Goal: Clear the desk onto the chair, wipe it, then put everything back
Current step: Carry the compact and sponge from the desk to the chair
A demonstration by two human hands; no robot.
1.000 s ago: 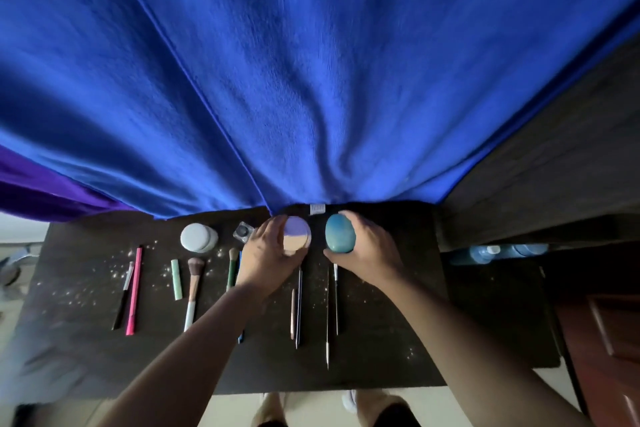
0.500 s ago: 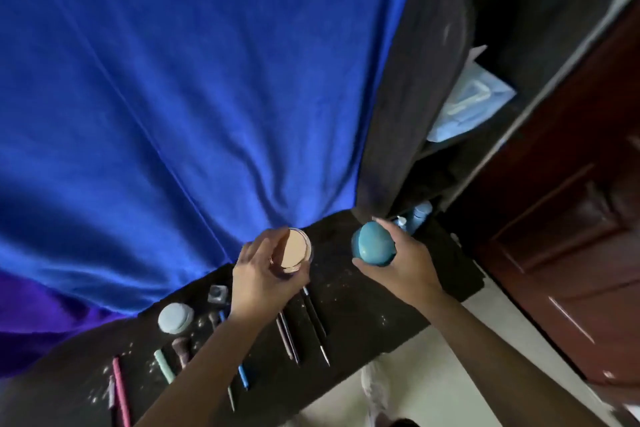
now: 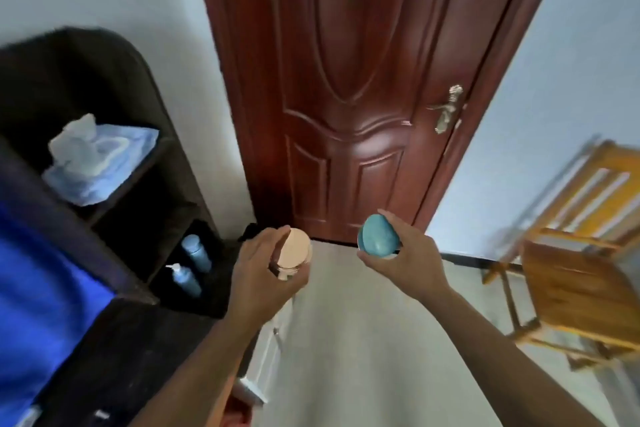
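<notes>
My left hand [image 3: 263,274] grips a small round jar with a beige lid [image 3: 294,249], held in the air over the floor. My right hand [image 3: 405,256] holds a teal egg-shaped object [image 3: 377,236] at the same height. A wooden chair [image 3: 575,274] stands at the right, its seat bare and blurred by motion. Only a dark corner of the desk [image 3: 114,350] shows at the lower left, below the blue cloth [image 3: 45,305]. The brushes and pencils on the desk are out of view.
A closed red-brown door [image 3: 346,87] faces me. A dark shelf unit [image 3: 114,149] at the left holds a pack of wipes [image 3: 93,163] and two blue bottles [image 3: 188,267]. Pale floor [image 3: 363,340] lies between the desk and the chair.
Both hands lifted the jar and the teal object off the desk. My view swung right, from the desk and blue cloth to the door and chair.
</notes>
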